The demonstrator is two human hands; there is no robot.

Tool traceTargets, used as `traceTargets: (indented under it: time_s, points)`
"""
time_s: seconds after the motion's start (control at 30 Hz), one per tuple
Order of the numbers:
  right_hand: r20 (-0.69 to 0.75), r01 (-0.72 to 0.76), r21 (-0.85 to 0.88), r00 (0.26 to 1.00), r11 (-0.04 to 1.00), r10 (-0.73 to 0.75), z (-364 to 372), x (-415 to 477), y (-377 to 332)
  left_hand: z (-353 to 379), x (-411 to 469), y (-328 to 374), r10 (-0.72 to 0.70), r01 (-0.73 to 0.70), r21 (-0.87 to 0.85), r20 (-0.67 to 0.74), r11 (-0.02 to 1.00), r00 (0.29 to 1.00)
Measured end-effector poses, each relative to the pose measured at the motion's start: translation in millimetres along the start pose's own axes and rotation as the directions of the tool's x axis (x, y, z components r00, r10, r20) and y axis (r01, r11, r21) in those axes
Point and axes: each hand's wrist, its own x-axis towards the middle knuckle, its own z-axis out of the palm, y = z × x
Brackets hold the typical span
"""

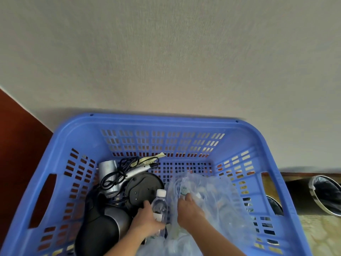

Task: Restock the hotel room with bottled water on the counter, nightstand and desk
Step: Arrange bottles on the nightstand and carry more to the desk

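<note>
A large blue plastic basket fills the lower part of the view. Inside it my left hand grips a small clear water bottle with a white cap, held upright. My right hand reaches into a clear plastic wrap that holds more bottles; its fingers curl around something inside, and I cannot make out what. The bottles in the wrap are blurred behind the film.
The basket's left half holds a silver hair dryer with a black cord, a round black kettle base and a dark kettle. A plain wall stands behind. Bins lined with bags sit on the floor at right.
</note>
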Motion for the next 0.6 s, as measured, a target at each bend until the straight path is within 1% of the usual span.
traceTargets:
  time_s: [0.1, 0.2, 0.3, 0.5, 0.6]
  points:
    - [-0.014, -0.021, 0.004, 1.0, 1.0, 0.021, 0, 1, 3, -4, -5, -3, 0.084, -0.087, -0.059, -0.043, 0.994, 0.996]
    - [-0.033, -0.1, 0.061, 0.994, 0.993, 0.102, 6, 5, -1, -9, -8, -2, 0.128, -0.14, -0.142, -0.094, 0.98, 0.987]
    - [-0.002, -0.2, 0.121, 0.979, 0.972, 0.202, 13, 4, -3, -18, -5, 0, 0.115, -0.149, -0.211, -0.169, 0.966, 0.979]
    - [-0.049, -0.286, 0.191, 0.953, 0.939, 0.3, 23, 16, -4, -30, 8, 8, 0.091, -0.171, -0.368, -0.225, 0.914, 0.97]
    - [0.035, -0.281, 0.213, 0.959, 0.936, 0.28, 18, 25, -6, -34, 13, 10, 0.099, -0.187, -0.375, -0.242, 0.908, 0.965]
